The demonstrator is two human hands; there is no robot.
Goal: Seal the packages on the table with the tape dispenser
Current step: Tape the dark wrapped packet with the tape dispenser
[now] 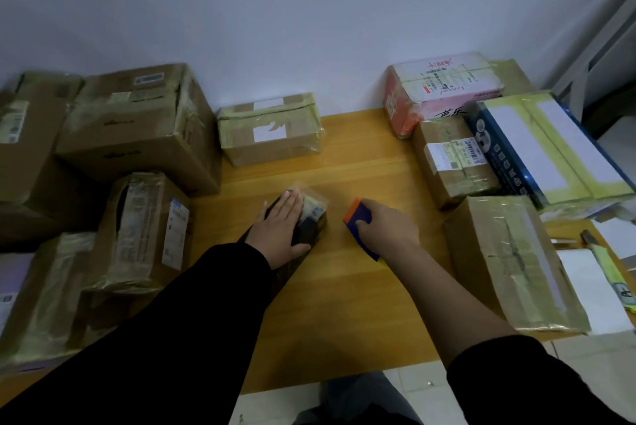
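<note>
Our left hand (282,228) lies flat on the small dark package (311,218) in the middle of the table (361,163), long axis running away from us, while our right hand (385,228) grips the tape dispenser (358,214) just right of it.

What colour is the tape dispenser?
The tape dispenser is blue with an orange end; head view.

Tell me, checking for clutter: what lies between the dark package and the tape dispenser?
Only bare table separates package from dispenser, per the head view.
</note>
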